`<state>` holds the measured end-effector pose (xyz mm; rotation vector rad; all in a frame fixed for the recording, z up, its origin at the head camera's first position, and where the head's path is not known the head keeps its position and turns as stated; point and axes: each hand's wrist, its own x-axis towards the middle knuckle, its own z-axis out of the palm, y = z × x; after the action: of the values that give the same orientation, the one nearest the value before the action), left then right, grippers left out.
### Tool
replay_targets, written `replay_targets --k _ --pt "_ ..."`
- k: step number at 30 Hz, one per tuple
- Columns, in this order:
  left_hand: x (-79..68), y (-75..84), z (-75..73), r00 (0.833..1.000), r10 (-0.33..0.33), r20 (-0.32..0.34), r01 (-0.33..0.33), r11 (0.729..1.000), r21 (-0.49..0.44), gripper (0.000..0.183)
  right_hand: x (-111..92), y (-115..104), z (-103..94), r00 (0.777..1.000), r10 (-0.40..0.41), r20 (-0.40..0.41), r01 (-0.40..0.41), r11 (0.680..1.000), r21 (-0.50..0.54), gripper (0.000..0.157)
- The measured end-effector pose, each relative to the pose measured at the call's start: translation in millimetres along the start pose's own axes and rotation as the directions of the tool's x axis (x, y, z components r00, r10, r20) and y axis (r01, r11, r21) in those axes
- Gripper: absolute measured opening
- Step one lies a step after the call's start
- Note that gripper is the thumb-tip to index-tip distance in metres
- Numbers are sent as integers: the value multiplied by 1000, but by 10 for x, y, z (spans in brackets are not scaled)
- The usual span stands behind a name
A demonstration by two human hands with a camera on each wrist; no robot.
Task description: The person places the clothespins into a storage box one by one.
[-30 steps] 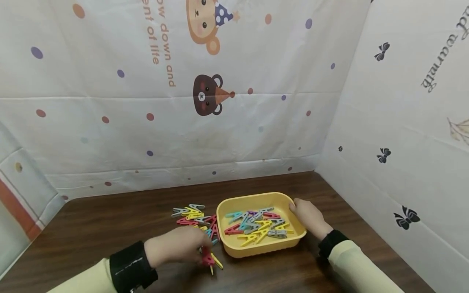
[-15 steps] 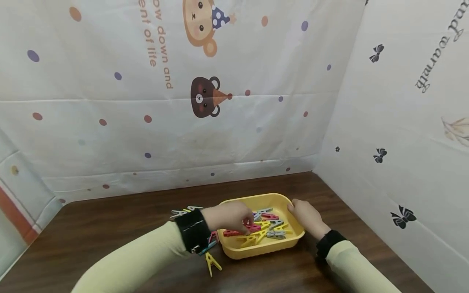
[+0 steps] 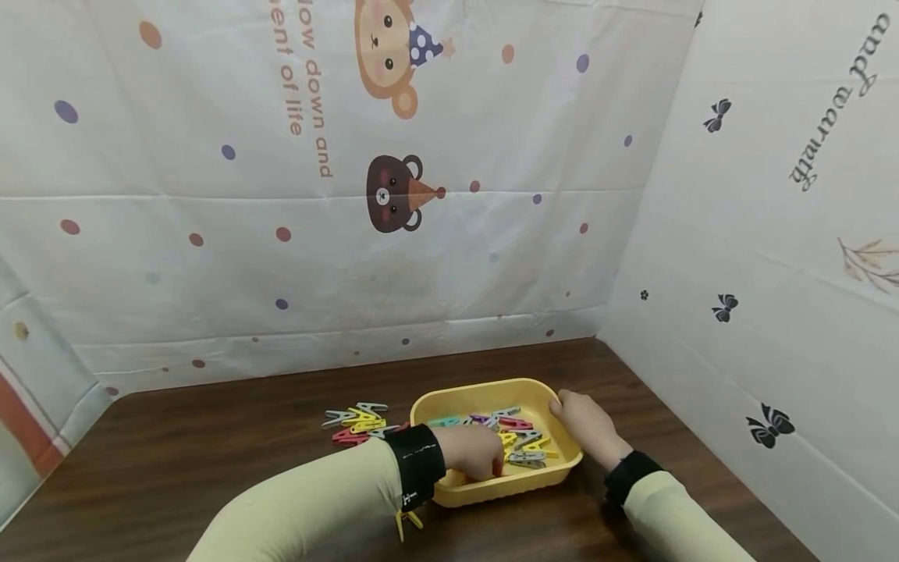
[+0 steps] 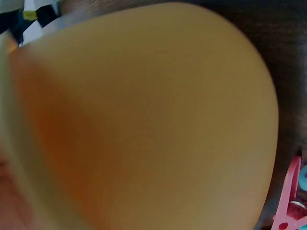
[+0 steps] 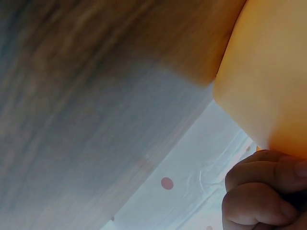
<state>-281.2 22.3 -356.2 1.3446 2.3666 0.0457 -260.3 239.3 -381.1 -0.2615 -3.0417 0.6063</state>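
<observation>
A yellow plastic tray (image 3: pixel 509 489) with several coloured clothespins (image 3: pixel 525 458) inside stands on the table. My left hand (image 3: pixel 479 451) reaches over its left side and down into it, near the front wall. A bit of a red clothespin (image 3: pixel 499 467) shows at those fingertips; the rest of it is hidden by the hand. My right hand (image 3: pixel 588 421) grips the tray's right rim, and its curled fingers (image 5: pixel 254 196) show beside the tray wall in the right wrist view. The tray's outer wall (image 4: pixel 158 105) fills most of the left wrist view.
Loose clothespins (image 3: pixel 365 421) lie in a pile left of the tray, partly behind the left sleeve. A yellow clothespin (image 3: pixel 406 521) lies in front. A pink clothespin (image 4: pixel 288 196) shows in the left wrist view. Printed sheets (image 3: pixel 449 265) hang behind and right of the dark table (image 3: pixel 211 437).
My left hand has carried a red clothespin from the pile rightward over the tray rim and lowered it inside. My right hand has kept its hold on the rim.
</observation>
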Motion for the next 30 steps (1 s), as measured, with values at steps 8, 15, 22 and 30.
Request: replay_targets --k 8,15,22,30 --pt "15 18 -6 986 18 -168 -18 1000 -1 16 2 4 -3 1000 -7 -1 7 1000 -15 28" --pt "-283 -117 -302 972 109 -209 -127 989 -73 15 2 7 8 1000 3 0 -3 1000 -24 29" --pt "-947 -330 -405 957 137 -256 -166 981 -96 11 16 4 4 1000 0 12 0 1000 -21 29" --pt "-1304 -641 126 975 99 -199 -109 993 -39 16 35 18 1 1000 -7 18 8 999 -45 29"
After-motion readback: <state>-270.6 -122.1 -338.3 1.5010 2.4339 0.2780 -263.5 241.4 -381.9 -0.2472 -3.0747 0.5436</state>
